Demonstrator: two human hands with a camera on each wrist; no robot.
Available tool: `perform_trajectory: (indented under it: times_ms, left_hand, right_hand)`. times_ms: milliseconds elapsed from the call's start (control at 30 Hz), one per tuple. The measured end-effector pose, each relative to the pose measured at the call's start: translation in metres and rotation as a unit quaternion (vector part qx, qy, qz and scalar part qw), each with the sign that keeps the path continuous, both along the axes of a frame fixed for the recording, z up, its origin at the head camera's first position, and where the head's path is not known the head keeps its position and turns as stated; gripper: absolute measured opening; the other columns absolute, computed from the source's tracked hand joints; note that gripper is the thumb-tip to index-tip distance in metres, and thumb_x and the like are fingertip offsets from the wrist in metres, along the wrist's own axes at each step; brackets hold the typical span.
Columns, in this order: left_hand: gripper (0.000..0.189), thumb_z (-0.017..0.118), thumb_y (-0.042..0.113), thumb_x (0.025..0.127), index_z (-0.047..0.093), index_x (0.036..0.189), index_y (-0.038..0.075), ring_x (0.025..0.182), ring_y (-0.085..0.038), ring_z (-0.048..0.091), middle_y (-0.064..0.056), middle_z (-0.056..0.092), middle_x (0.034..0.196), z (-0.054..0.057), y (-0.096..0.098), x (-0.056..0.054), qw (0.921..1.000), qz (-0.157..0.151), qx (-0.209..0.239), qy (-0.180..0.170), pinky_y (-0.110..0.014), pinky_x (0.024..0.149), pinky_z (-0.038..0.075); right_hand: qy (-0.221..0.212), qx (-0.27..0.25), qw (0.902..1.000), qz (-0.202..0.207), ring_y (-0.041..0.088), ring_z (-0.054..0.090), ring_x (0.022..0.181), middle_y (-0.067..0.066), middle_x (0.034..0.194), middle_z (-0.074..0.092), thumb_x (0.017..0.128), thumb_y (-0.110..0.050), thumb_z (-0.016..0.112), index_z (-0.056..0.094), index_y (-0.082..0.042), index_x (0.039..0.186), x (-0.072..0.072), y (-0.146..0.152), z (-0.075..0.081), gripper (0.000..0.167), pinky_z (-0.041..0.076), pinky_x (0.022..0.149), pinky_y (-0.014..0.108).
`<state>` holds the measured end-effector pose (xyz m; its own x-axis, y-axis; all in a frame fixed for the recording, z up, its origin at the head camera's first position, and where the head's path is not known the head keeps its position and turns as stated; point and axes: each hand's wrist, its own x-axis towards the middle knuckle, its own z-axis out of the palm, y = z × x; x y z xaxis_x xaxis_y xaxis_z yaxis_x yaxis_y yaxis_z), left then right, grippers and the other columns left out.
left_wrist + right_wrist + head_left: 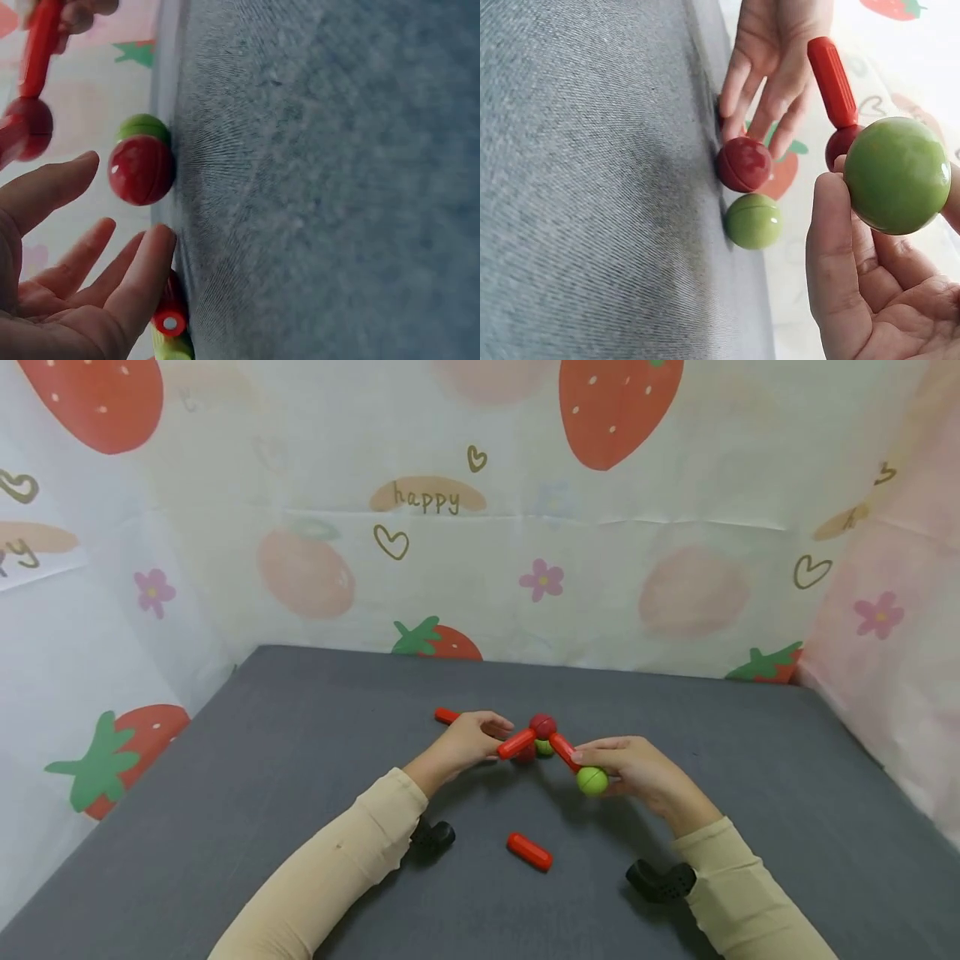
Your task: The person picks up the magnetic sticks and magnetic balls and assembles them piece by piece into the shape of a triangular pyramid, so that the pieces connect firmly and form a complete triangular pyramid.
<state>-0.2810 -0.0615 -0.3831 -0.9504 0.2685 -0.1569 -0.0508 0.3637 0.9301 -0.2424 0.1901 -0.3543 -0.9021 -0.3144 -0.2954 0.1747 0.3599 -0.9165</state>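
Note:
My right hand (637, 768) pinches a joined piece of a rod-and-ball building toy, held up over the table. Its green ball (898, 176) sits at the fingertips, on one end of a red rod (564, 752). That rod runs up to a red ball (542, 726), from which a second red rod (516, 744) slants down to the left. Beside this free rod end is my left hand (468, 743), thumb and fingers spread and holding nothing in the left wrist view. Below, another red ball (744, 164) and green ball (754, 221) lie close together on the table.
A loose red rod (529, 852) lies between the forearms. Beyond the left hand, another red rod (446, 716) shows partly; its pale metal tip (170, 323) faces the left wrist camera. Black devices (660, 881) sit at both wrists. Printed curtains surround the grey table (300, 735).

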Motion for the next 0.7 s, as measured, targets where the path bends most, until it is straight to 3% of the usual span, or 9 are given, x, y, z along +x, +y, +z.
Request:
perform_trajectory:
  times_ms: [233,433,700]
  left_hand:
    - [0.042,0.083,0.019,0.082,0.068,0.119,0.009,0.094,-0.020,0.064,-0.011,0.068,0.119,0.001,0.012,-0.007,0.9991,0.017,-0.037,-0.012,-0.027,0.074,0.055]
    - [0.033,0.085,0.023,0.079,0.074,0.107,0.010,0.082,-0.017,0.061,-0.008,0.069,0.109,0.001,0.019,-0.014,0.9979,0.018,-0.061,-0.014,-0.024,0.066,0.053]
    - [0.031,0.083,0.012,0.080,0.074,0.109,0.008,0.089,-0.017,0.063,-0.008,0.069,0.110,0.003,0.010,-0.008,0.9966,-0.008,-0.082,-0.009,-0.024,0.070,0.056]
  right_hand:
    - [0.001,-0.009,1.0000,-0.003,0.006,0.067,0.082,-0.001,0.099,0.075,0.094,-0.030,0.067,0.060,0.004,0.132,-0.001,0.004,0.003,0.052,0.057,0.083,0.034]
    - [0.000,-0.015,0.9999,-0.006,0.005,0.066,0.078,-0.003,0.095,0.075,0.094,-0.029,0.067,0.060,0.006,0.131,-0.002,0.007,0.002,0.051,0.057,0.080,0.032]
    - [-0.004,-0.015,0.9999,-0.004,0.005,0.067,0.077,-0.004,0.095,0.075,0.094,-0.031,0.068,0.060,0.004,0.132,-0.003,0.007,0.001,0.052,0.057,0.079,0.031]
